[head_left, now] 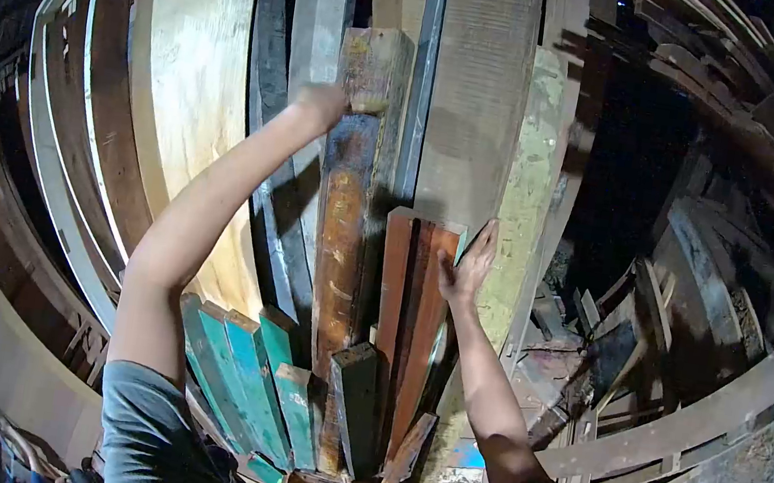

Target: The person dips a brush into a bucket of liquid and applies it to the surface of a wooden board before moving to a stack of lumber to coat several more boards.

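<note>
My left hand [321,106], smeared by motion, is at the left side of a thick, stained wooden beam [343,226], near its upper end. Its fingers are too blurred to show whether they grip the beam. Lower and to the right, my right hand [469,270] has its fingers stretched out, beside the top of a reddish-brown wooden board [426,296]. The hand lies along the board's right edge, seemingly touching it. Behind stands a wide grey-brown plank [479,97], and a pale yellow-green painted plank [528,172] is just right of that hand.
Several green-painted wood pieces [238,369] stand at lower left, next to a short dark post [352,403]. A large pale board [199,70] leans behind my left arm. A white-edged frame [82,104] is farther left. Scrap wood [661,317] is heaped at right.
</note>
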A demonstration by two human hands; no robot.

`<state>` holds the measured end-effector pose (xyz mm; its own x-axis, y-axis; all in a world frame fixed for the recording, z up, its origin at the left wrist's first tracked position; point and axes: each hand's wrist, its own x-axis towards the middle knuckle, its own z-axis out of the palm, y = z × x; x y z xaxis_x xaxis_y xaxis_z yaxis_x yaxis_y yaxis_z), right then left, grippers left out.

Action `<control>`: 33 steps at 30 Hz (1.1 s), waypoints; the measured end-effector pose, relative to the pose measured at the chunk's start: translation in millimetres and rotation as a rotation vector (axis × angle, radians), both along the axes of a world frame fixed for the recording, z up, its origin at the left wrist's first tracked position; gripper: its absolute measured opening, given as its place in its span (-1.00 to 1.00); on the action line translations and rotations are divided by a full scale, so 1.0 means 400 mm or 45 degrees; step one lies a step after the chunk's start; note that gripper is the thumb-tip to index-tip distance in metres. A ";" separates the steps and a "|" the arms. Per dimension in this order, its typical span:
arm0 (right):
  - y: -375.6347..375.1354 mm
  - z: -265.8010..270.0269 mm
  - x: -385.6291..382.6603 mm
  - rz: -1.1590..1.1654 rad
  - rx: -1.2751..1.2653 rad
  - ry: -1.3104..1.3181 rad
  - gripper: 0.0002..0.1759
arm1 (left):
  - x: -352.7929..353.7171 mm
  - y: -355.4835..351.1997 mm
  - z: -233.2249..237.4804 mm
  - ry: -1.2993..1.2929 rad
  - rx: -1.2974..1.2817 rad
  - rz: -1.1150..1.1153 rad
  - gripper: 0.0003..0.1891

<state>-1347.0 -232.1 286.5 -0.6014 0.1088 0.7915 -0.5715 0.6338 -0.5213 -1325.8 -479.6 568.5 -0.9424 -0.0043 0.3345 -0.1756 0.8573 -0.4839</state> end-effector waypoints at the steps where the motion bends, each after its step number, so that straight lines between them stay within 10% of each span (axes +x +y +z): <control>1: -0.001 0.003 0.000 -0.008 0.003 0.005 0.15 | -0.010 -0.004 -0.032 -0.081 -0.011 -0.003 -0.76; 9: 0.004 0.010 0.002 -0.005 0.037 -0.017 0.12 | -0.016 0.000 0.013 -0.807 0.145 0.269 -0.74; 13: 0.010 0.008 -0.004 -0.006 0.040 0.004 0.14 | -0.025 0.042 0.033 -0.256 -0.112 0.161 -0.72; 33: 0.012 -0.008 -0.008 0.030 0.056 0.024 0.12 | -0.121 0.105 0.319 0.286 -0.130 -0.016 -0.77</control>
